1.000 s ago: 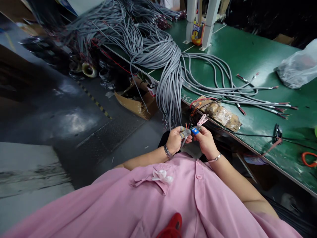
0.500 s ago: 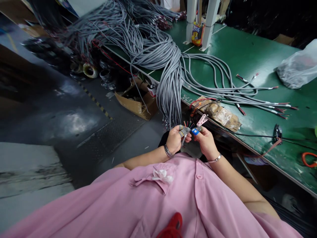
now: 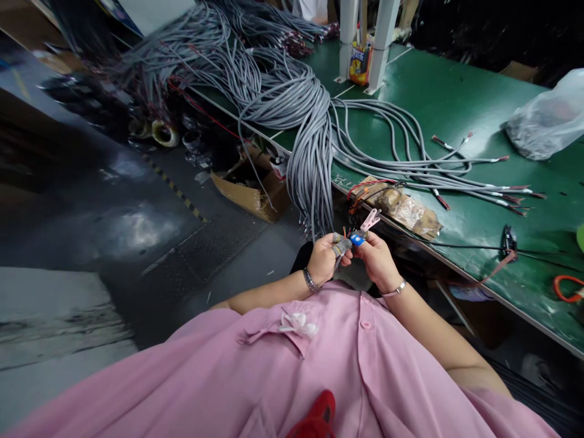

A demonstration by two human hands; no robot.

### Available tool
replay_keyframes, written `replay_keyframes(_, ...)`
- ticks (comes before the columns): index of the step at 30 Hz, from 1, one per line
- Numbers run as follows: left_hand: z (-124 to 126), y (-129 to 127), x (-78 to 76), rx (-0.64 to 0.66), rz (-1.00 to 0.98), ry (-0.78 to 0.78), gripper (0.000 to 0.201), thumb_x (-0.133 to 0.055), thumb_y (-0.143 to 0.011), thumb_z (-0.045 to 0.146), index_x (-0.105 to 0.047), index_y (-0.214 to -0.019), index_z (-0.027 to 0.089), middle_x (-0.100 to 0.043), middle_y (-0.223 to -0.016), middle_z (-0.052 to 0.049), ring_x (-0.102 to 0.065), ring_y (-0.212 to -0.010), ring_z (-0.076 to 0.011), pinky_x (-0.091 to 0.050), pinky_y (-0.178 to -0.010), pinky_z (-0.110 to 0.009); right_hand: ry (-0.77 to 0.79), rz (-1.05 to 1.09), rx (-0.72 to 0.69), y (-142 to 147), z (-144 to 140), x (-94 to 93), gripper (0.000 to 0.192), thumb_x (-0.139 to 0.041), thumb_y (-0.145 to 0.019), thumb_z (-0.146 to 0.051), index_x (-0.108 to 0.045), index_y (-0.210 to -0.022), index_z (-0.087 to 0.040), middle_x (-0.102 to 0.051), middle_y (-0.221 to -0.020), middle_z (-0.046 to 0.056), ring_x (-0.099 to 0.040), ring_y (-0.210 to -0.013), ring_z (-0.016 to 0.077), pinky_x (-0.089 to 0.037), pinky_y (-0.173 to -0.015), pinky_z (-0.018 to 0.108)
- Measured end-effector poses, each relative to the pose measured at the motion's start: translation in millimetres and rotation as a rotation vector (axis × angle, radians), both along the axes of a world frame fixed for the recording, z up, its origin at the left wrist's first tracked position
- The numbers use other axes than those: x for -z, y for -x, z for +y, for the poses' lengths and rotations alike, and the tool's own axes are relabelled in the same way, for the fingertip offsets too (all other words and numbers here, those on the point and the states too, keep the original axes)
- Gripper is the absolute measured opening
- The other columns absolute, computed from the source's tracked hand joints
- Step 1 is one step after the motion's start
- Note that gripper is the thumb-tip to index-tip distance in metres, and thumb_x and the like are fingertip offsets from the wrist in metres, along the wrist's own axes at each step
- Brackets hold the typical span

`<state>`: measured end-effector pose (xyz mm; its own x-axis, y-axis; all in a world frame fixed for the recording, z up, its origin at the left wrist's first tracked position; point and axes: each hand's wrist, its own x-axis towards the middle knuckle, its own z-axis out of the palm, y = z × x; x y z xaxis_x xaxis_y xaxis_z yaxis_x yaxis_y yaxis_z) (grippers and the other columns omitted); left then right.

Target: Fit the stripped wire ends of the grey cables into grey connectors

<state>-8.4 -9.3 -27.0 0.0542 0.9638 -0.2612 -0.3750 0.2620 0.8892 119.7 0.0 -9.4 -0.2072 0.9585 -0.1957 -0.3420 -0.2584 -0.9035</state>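
- Hands meet at frame centre: left hand (image 3: pixel 323 258) pinches a grey cable end (image 3: pixel 338 248), steadying its coloured wires.
- Right hand (image 3: pixel 376 260), grip pressed together, works those wires just below the green worktop (image 3: pixel 456 103).

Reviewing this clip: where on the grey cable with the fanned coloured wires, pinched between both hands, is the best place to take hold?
Probably grip the grey cable on its round jacket just below the splayed coloured wire ends, coming from the left, as the left hand does. The jacket is firm; the thin wires are loose, and the right hand works there.
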Motion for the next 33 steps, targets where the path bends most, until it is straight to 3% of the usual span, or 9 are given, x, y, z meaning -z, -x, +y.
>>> replay_keyframes(10, 0, -3, 2.6, -0.049, -0.046, 0.039, 0.031, -0.073, -0.068, 0.041, -0.056, -0.073, 0.015, -0.063, -0.057, -0.001, -0.054, -0.041, -0.0106, -0.038, -0.039, -0.020, -0.010, 0.109, 0.100, 11, -8, 1.3, 0.018, -0.065, -0.081, -0.035, -0.055, -0.077, -0.021, -0.056, -0.054, -0.005, -0.051, -0.043, 0.0100, -0.039, -0.046, 0.025)
replay_keyframes(18, 2, 1, 2.9, -0.049, -0.072, 0.064, 0.029, -0.073, -0.067, 0.038, -0.056, -0.075, 0.016, -0.062, -0.057, 0.000, -0.053, -0.041, -0.0095, -0.037, -0.039, -0.020, 0.025, 0.070, 0.120, 5, -8, 7.8, 0.019, -0.073, -0.075, -0.034, -0.061, -0.077, -0.020, -0.058, -0.057, -0.004, -0.052, -0.049, 0.0090, -0.042, -0.051, 0.024)
replay_keyframes(21, 2, 4, -0.6, -0.045, -0.062, 0.045, 0.027, -0.072, -0.067, 0.037, -0.057, -0.075, 0.016, -0.062, -0.057, 0.000, -0.053, -0.041, -0.0093, -0.036, -0.038, -0.019, 0.085, 0.151, 0.080, -6, -7, 16.1, 0.024, -0.071, -0.076, -0.042, -0.065, -0.083, -0.020, -0.065, -0.069, -0.001, -0.057, -0.059, 0.0101, -0.048, -0.060, 0.025)
replay_keyframes(24, 1, 7, -5.9, -0.033, -0.072, 0.037, 0.025, -0.071, -0.067, 0.035, -0.057, -0.074, 0.015, -0.062, -0.057, -0.001, -0.053, -0.040, -0.0097, -0.038, -0.038, -0.020, 0.173, 0.217, 0.068, -21, -2, 25.9, 0.042, -0.059, -0.079, -0.060, -0.066, -0.086, -0.019, -0.071, -0.085, 0.004, -0.063, -0.070, 0.0128, -0.051, -0.068, 0.027)
replay_keyframes(27, 1, 6, -13.0, 0.014, -0.088, 0.043, 0.024, -0.071, -0.068, 0.034, -0.055, -0.071, 0.016, -0.062, -0.055, 0.000, -0.052, -0.038, -0.0096, -0.038, -0.037, -0.020, 0.197, 0.186, 0.090, -32, 9, 28.1, 0.046, -0.056, -0.078, -0.065, -0.063, -0.074, -0.019, -0.074, -0.087, 0.007, -0.066, -0.077, 0.0151, -0.051, -0.075, 0.029)
replay_keyframes(29, 2, 5, -18.3, 0.061, -0.101, 0.059, 0.025, -0.071, -0.068, 0.034, -0.054, -0.071, 0.016, -0.062, -0.055, 0.000, -0.051, -0.038, -0.0093, -0.037, -0.037, -0.020, 0.173, 0.176, 0.086, -34, 17, 23.3, 0.045, -0.058, -0.078, -0.064, -0.062, -0.073, -0.019, -0.074, -0.087, 0.008, -0.067, -0.077, 0.0161, -0.052, -0.074, 0.029)
replay_keyframes(33, 5, 0, -27.7, 0.128, -0.121, 0.077, 0.026, -0.072, -0.068, 0.035, -0.054, -0.073, 0.016, -0.061, -0.054, 0.000, -0.050, -0.037, -0.0088, -0.036, -0.037, -0.019, 0.102, 0.184, 0.035, -29, 28, 10.9, 0.037, -0.063, -0.078, -0.056, -0.066, -0.090, -0.021, -0.072, -0.088, 0.004, -0.062, -0.064, 0.0128, -0.050, -0.059, 0.026)
